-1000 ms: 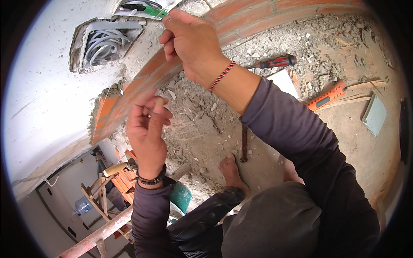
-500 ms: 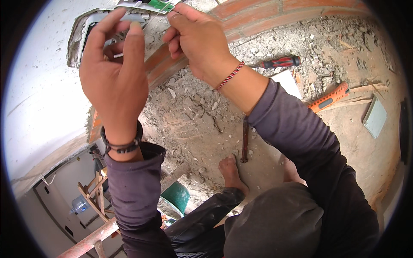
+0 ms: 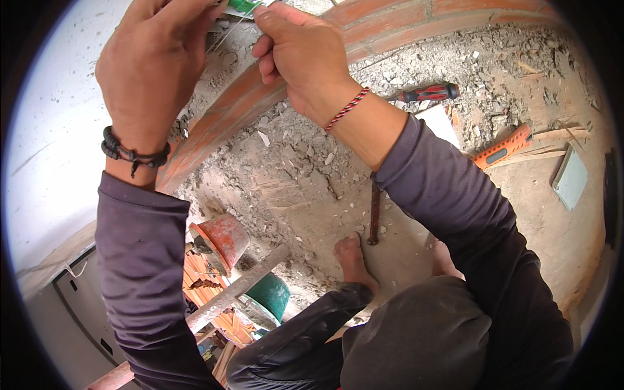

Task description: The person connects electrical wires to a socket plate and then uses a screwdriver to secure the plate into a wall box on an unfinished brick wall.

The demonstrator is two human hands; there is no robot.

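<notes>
Both hands are raised to the top edge of the picture, close to the white wall. My left hand (image 3: 153, 62), with a dark braided wristband, has its fingers closed around thin wires (image 3: 224, 36). My right hand (image 3: 302, 55), with a red and black cord at the wrist, is shut on a small green tool (image 3: 246, 6) whose tip runs out of the frame. The two hands almost touch. The wall box seen earlier is hidden behind my left hand.
Rubble covers the floor beside a red brick edge (image 3: 221, 120). On the floor lie a red and black screwdriver (image 3: 429, 92), an orange-handled tool (image 3: 504, 148), a rusty chisel (image 3: 374, 214) and a grey cover plate (image 3: 571, 177). A red bucket (image 3: 221, 240) stands lower left, next to my bare foot (image 3: 354, 260).
My left hand rose from the brick edge to the wall opening, then closed in on my right hand. The view moved nearer; the wall box is now covered.
</notes>
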